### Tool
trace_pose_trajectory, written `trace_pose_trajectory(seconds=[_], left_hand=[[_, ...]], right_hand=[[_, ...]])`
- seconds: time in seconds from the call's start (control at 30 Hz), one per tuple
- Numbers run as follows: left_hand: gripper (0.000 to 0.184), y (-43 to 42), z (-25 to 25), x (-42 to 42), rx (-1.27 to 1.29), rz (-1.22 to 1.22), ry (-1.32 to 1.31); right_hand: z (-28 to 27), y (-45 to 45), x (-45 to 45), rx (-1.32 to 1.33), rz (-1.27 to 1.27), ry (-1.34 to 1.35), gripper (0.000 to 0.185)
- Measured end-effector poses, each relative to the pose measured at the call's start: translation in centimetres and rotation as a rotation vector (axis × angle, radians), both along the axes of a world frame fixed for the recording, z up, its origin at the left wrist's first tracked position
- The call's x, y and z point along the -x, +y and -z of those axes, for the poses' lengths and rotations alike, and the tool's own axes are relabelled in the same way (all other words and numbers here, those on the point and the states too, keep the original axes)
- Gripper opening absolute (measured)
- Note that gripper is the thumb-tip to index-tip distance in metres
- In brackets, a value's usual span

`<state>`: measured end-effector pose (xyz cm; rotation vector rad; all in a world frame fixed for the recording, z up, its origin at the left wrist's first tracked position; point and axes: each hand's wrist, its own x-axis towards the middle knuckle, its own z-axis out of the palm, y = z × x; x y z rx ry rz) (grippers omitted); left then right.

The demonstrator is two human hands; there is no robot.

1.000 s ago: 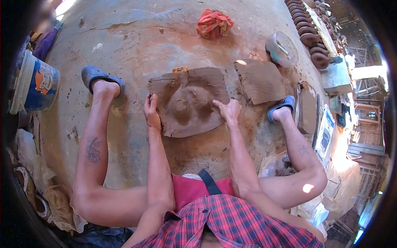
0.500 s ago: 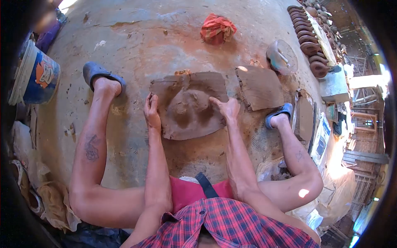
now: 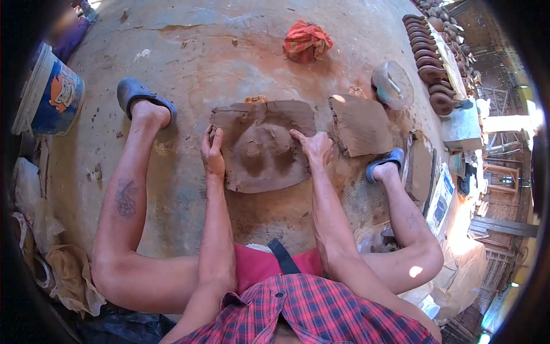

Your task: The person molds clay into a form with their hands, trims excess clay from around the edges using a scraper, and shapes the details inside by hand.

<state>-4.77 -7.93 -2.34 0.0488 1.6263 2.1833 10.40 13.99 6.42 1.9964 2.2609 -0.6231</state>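
Observation:
A brown wet clay slab (image 3: 269, 182) lies on the floor between my legs, with rounded bumps and hollows raised in its middle. My left hand (image 3: 213, 155) stands at the slab's left edge, fingers stretched and thumb apart, its side against the clay. From the right edge, my right hand (image 3: 318, 149) presses its thumb onto the clay beside the raised part, the other fingers curled in. What lies under the slab is hidden. A second, flat clay slab (image 3: 364, 126) rests to the right.
Beyond the slabs sit a red cloth bundle (image 3: 307, 41) and a round pale disc with a stick-like piece (image 3: 392, 86). A bucket (image 3: 54, 94) stands at the left. Rows of curved brown clay pieces (image 3: 424, 54) line the right side. A clay block (image 3: 420, 166) lies near my right foot.
The view has shifted slightly. My left thumb has lifted and parted from the fingers at the slab's edge. My right thumb stays on the clay, its fingers a little more curled.

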Motion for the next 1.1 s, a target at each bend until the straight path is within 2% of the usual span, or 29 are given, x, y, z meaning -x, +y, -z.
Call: trace_pose_trajectory(seconds=[0.07,0.17,0.33,0.4,0.5,0.53,0.57,0.67,0.73,0.83,0.9,0.93,1.1], left_hand=[[0.060,0.3,0.0,0.6,0.017,-0.029,0.019],[0.060,-0.4,0.6,0.3,-0.002,-0.020,0.015],[0.058,0.2,-0.4,0.2,0.006,-0.026,0.004],[0.059,0.6,-0.2,0.4,0.026,-0.052,0.026],[0.060,-0.2,0.0,0.2,0.074,-0.042,0.042],[0.061,0.1,-0.2,0.3,0.070,-0.017,0.054],[0.061,0.2,-0.4,0.1,0.059,-0.016,0.053],[0.061,0.4,-0.2,0.5,0.093,-0.024,-0.052],[0.061,0.2,-0.7,0.0,0.048,-0.060,0.037],[0.060,0.3,-0.3,0.2,0.084,-0.044,0.036],[0.060,0.7,-0.5,0.2,0.029,-0.050,0.030],[0.060,0.5,-0.4,0.4,0.002,-0.054,0.011],[0.064,-0.1,0.0,0.3,0.046,-0.052,0.011]], right_hand=[[0.5,0.1,0.3,-0.105,-0.057,0.071,0.094],[-0.3,0.5,1.8,-0.018,-0.075,0.015,0.096],[-0.6,0.4,1.9,-0.061,-0.096,-0.004,0.105],[-0.6,0.3,2.6,-0.107,-0.118,0.038,0.114],[-0.4,0.3,3.7,-0.021,-0.096,0.000,0.123],[-0.7,0.1,3.8,-0.005,-0.079,-0.018,0.131],[-0.9,0.1,3.5,-0.017,-0.077,-0.019,0.131],[-1.3,-0.2,4.5,-0.170,-0.209,0.023,0.148],[0.3,-0.4,5.6,-0.166,-0.187,0.017,0.145],[0.2,-1.0,6.1,-0.165,-0.157,0.006,0.140],[-0.2,-0.9,7.1,-0.302,-0.289,-0.095,0.140],[-0.1,-0.8,7.3,-0.326,-0.343,-0.020,0.134],[1.4,-0.9,8.4,-0.258,-0.395,-0.027,0.121]])
